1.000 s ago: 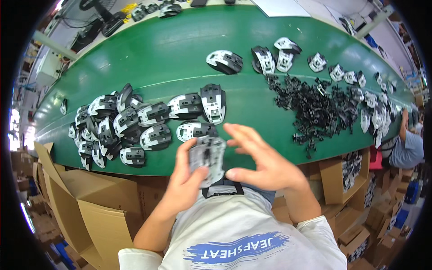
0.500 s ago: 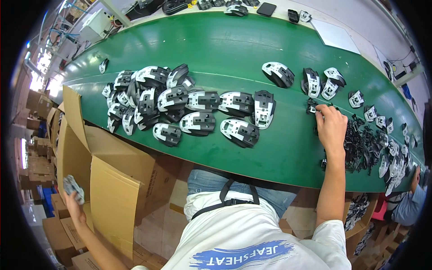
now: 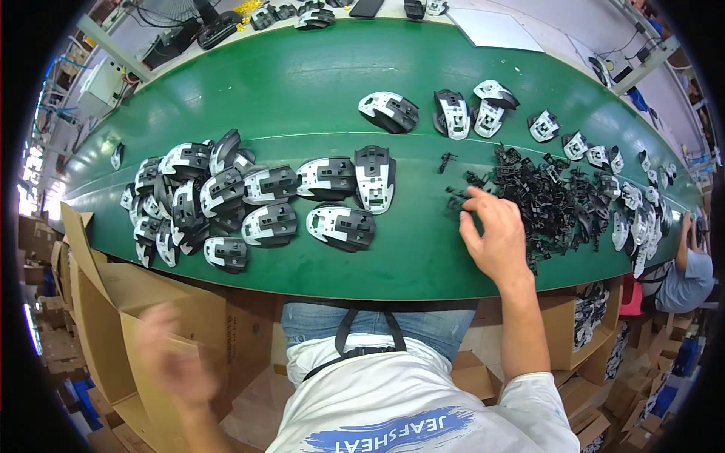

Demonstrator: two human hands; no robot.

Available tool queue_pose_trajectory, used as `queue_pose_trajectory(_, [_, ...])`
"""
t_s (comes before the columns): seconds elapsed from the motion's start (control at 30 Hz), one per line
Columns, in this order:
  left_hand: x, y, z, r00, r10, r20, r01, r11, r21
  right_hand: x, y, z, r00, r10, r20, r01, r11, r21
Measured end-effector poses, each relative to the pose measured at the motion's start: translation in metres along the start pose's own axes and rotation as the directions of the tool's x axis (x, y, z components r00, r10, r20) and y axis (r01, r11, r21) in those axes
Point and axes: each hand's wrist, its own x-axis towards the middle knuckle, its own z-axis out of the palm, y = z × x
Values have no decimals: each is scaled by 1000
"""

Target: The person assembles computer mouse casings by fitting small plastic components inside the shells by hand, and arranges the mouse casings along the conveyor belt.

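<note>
My right hand is over the table at the left edge of a pile of small black plastic parts. Its thumb and index finger are apart, the tips beside a loose black part. My left hand hangs in front of the open cardboard box, smeared by motion. No shell shows in it, and its fingers are too blurred to read. Black-and-white computer mouse shells lie heaped at the left. One shell stands lengthwise at that group's right end.
More mouse shells lie along the table's far side and beyond the black pile. A white board rests at the back. Another person sits at the far right. Below the table's right side stands a carton of parts.
My left hand held a mouse shell over the box; now it has come back toward me and no shell shows. My right hand has moved nearer along the black parts. The view has shifted right.
</note>
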Motion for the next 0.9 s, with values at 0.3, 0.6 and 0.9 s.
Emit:
queue_pose_trajectory(0.3, [65, 23, 206, 778, 101, 620, -124, 992, -7, -31, -9, -15, 996, 21, 82, -19, 1000, -25])
queue_pose_trajectory(0.6, [44, 25, 213, 775, 45, 630, -31, 999, -33, -28, -12, 9, 998, 45, 42, -43, 998, -39])
queue_pose_trajectory(0.9, [1, 52, 211, 692, -256, 675, 721, 284, -632, -35, -24, 9, 993, -34, 115, 17, 990, 143])
